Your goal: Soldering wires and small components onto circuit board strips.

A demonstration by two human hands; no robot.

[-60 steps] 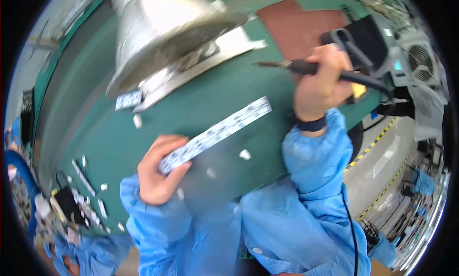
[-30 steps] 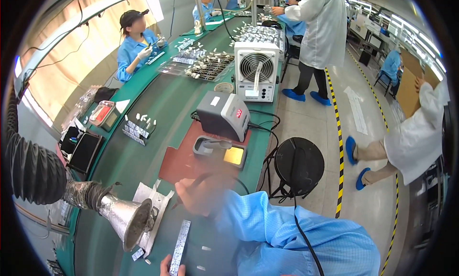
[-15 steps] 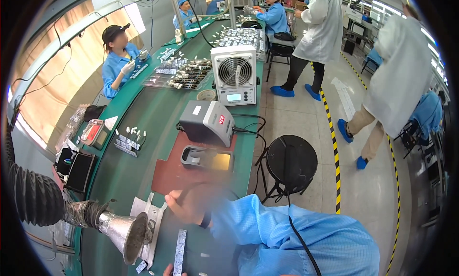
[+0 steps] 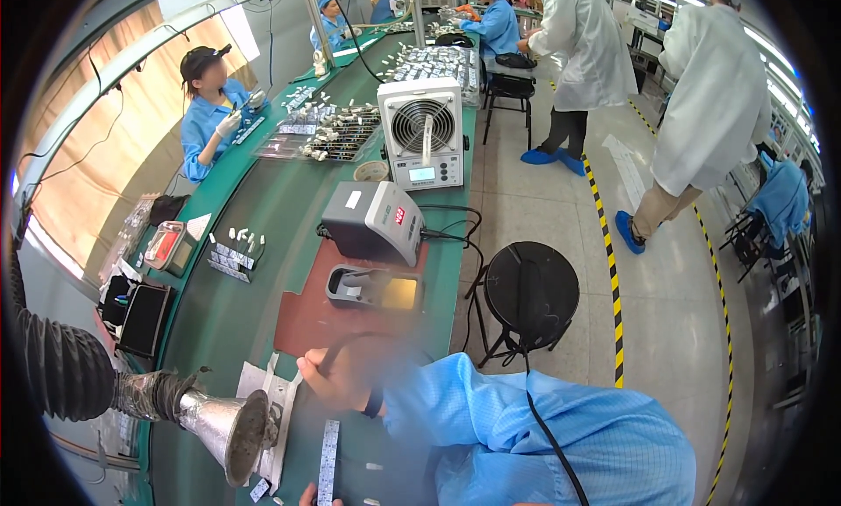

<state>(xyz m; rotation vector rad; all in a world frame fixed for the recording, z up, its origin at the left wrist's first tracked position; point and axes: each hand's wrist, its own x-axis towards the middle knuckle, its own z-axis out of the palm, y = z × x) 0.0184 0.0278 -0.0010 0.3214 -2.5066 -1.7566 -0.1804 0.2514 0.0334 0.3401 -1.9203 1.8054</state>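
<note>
Left grip (image 4: 307,495), partly cut off, pinches near end of white strip (image 4: 328,460). Metal funnel (image 4: 229,436) left of it. Beyond, right grip (image 4: 338,382) curls round dark soldering iron (image 4: 329,359), tip unclear. Past that grip: iron stand (image 4: 336,289), grey box (image 4: 361,226), then white fan (image 4: 420,134).

Electronics workshop: soldering station (image 4: 372,224), circuit boards (image 4: 328,460), 2 white coats (image 4: 720,99).

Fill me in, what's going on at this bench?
A person in blue sleeves works at a green bench. The right hand curls around a dark, blurred tool near the metal funnel. The left hand, mostly out of view, is at the near end of a white strip. A grey box stands beyond on a red mat.
</note>
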